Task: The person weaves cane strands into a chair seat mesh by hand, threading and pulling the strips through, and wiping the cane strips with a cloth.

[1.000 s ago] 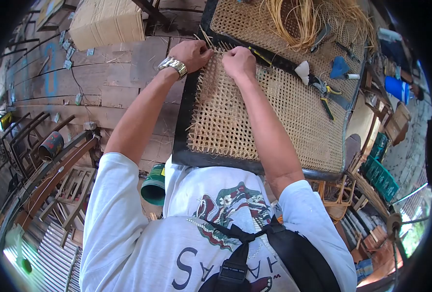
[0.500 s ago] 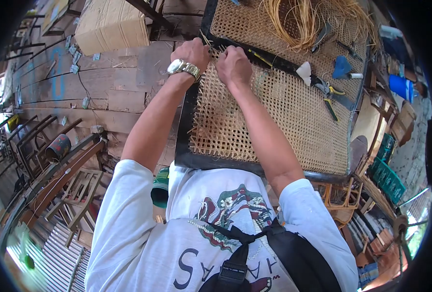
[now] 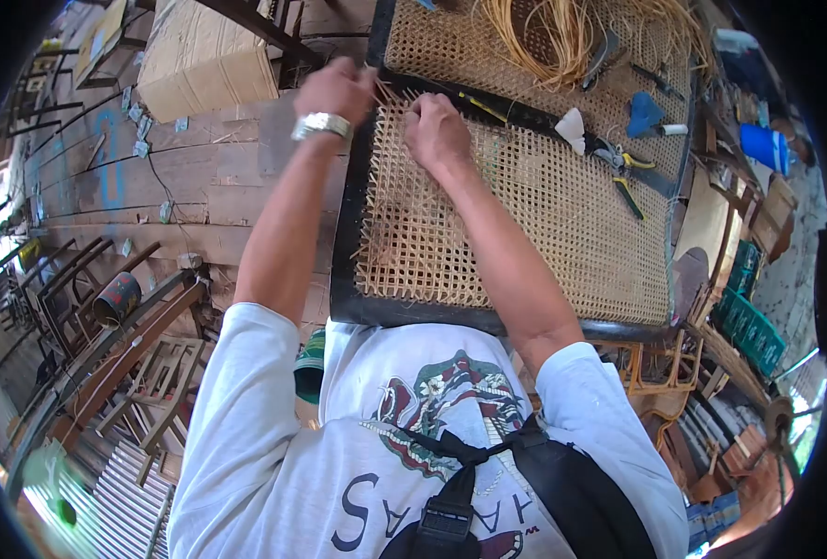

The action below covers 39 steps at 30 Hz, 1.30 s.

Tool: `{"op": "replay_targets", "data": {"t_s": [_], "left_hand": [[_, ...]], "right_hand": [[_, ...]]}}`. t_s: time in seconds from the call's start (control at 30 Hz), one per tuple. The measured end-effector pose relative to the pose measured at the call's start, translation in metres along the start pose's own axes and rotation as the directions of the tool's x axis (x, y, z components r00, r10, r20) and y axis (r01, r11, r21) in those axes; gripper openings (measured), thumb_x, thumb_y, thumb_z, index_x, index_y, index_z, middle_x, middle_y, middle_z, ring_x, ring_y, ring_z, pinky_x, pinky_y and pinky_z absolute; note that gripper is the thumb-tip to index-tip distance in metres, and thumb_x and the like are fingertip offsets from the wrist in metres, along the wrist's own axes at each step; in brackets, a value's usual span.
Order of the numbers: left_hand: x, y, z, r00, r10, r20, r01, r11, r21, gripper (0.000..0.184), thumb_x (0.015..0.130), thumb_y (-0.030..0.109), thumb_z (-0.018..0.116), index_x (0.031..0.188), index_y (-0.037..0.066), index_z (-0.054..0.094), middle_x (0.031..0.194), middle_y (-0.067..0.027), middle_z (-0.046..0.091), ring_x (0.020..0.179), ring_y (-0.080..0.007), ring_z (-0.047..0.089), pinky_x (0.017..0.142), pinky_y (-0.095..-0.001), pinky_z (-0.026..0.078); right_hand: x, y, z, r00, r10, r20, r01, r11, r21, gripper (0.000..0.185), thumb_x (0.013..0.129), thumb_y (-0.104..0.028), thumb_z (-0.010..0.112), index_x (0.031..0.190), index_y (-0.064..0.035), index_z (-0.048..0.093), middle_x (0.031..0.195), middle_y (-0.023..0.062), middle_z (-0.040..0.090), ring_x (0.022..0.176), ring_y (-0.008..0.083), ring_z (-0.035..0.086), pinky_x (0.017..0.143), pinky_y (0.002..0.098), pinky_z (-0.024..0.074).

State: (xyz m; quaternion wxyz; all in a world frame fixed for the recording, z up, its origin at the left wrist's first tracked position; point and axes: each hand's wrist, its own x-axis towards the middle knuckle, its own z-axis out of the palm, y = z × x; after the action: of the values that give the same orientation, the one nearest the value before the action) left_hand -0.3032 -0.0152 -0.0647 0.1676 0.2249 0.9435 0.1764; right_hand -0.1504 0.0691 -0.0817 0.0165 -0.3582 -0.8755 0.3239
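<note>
A woven cane panel (image 3: 525, 219) in a black wooden frame (image 3: 346, 233) lies before me. My left hand (image 3: 337, 91), with a watch (image 3: 323, 125) on its wrist, hovers just left of the frame's far left corner. Motion blurs it, but its fingers look curled in; whatever they hold is not clear. Loose cane strands (image 3: 396, 92) stick up between my two hands. At that corner my right hand (image 3: 438, 135) rests on the weave, fingers pinched on a cane strand at the frame's inner edge. Its fingertips are partly hidden.
Yellow-handled pliers (image 3: 629, 168), a blue wedge-shaped piece (image 3: 646, 115) and a white one (image 3: 572, 129) lie on the panel's right. A bundle of cane strands (image 3: 562, 56) is at the far end. A cardboard box (image 3: 208, 65) stands on the plank floor (image 3: 218, 168), far left.
My left hand has moved left and slightly away from the corner, off the frame. My right hand stays at the same part of the weave. The view has shifted slightly.
</note>
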Motion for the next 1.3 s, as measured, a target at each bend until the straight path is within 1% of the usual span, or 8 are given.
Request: {"op": "replay_targets", "data": {"t_s": [0.1,0.2,0.33,0.43,0.83,0.93,1.07,1.3], "left_hand": [[0.055,-0.049,-0.022,0.932,-0.267,-0.245,0.206,0.946,-0.25,0.06,0.089,0.064,0.059,0.09,0.005,0.071,0.091,-0.0172,0.074,0.088,-0.0361,0.07,0.081,-0.0447,0.054],[0.067,-0.068,-0.035,0.975,-0.111,-0.192,0.06,0.965,-0.257,0.068,0.085,0.07,0.062,0.087,0.003,0.07,0.088,-0.0185,0.073,0.085,-0.0345,0.07,0.078,-0.0431,0.054],[0.021,-0.047,-0.013,0.999,0.041,-0.02,-0.044,0.97,-0.238,0.087,0.073,0.084,0.065,0.098,0.001,0.07,0.082,-0.0128,0.071,0.082,-0.0268,0.068,0.078,-0.0381,0.053],[0.008,-0.034,0.018,0.99,0.088,0.107,-0.068,0.982,-0.179,0.1,0.064,0.087,0.07,0.107,-0.003,0.065,0.097,-0.0168,0.071,0.094,-0.0286,0.068,0.083,-0.0375,0.053],[0.054,-0.04,0.044,0.971,0.073,0.23,-0.061,0.997,-0.056,0.091,0.068,0.077,0.07,0.12,0.002,0.069,0.12,-0.0232,0.069,0.115,-0.0379,0.065,0.1,-0.0432,0.049],[0.006,-0.038,0.014,0.984,0.167,-0.058,-0.166,0.986,0.03,0.074,0.083,0.068,0.063,0.115,0.002,0.069,0.113,-0.0239,0.07,0.108,-0.0419,0.066,0.094,-0.0474,0.051],[-0.105,-0.05,-0.033,0.864,0.484,-0.135,-0.493,0.869,-0.037,0.045,0.089,0.049,0.07,0.102,0.006,0.069,0.085,-0.0176,0.068,0.077,-0.0361,0.066,0.068,-0.0462,0.05],[-0.272,-0.048,-0.05,0.959,0.277,-0.055,-0.271,0.957,0.101,0.04,0.093,0.04,0.071,0.112,0.004,0.07,0.103,-0.0164,0.068,0.09,-0.0343,0.067,0.074,-0.043,0.051]], "right_hand": [[-0.026,0.012,-0.028,0.995,-0.072,0.075,0.063,0.991,0.117,0.03,0.093,-0.022,0.063,0.115,-0.0018,0.061,0.113,0.0168,0.061,0.099,0.0338,0.067,0.087,0.0466,0.0542],[-0.073,0.013,-0.074,0.991,0.042,0.125,-0.075,0.96,0.268,0.035,0.094,-0.022,0.064,0.121,0.0001,0.059,0.117,0.0174,0.06,0.106,0.0311,0.064,0.095,0.0443,0.051],[-0.142,0.098,-0.099,0.984,-0.113,-0.139,0.094,0.986,-0.138,0.053,0.092,-0.029,0.067,0.135,-0.0007,0.053,0.135,0.0202,0.054,0.127,0.0368,0.052,0.108,0.0495,0.0402],[-0.193,0.133,-0.134,0.982,0.029,-0.187,-0.099,0.919,-0.381,0.06,0.093,-0.035,0.065,0.14,-0.0014,0.05,0.141,0.0202,0.051,0.135,0.0368,0.044,0.113,0.0512,0.0336],[-0.249,0.15,-0.11,0.89,0.161,-0.426,-0.358,0.825,-0.437,0.058,0.094,-0.046,0.056,0.136,-0.0062,0.057,0.146,0.0163,0.051,0.137,0.0354,0.044,0.114,0.0553,0.0284],[-0.244,0.102,-0.085,0.947,0.033,-0.321,-0.193,0.855,-0.482,0.06,0.094,-0.046,0.056,0.135,-0.0023,0.057,0.146,0.0192,0.049,0.137,0.0358,0.044,0.113,0.0599,0.0256],[-0.241,0.038,-0.071,0.92,-0.387,0.07,0.392,0.888,-0.242,0.059,0.1,-0.045,0.049,0.143,-0.0063,0.05,0.152,0.0148,0.045,0.144,0.0348,0.036,0.117,0.0586,0.0217],[-0.228,0.145,-0.132,0.945,-0.276,0.178,0.326,0.849,-0.415,0.066,0.103,-0.045,0.044,0.155,-0.0056,0.034,0.16,0.0131,0.034,0.149,0.0326,0.029,0.12,0.0536,0.0215]]}}
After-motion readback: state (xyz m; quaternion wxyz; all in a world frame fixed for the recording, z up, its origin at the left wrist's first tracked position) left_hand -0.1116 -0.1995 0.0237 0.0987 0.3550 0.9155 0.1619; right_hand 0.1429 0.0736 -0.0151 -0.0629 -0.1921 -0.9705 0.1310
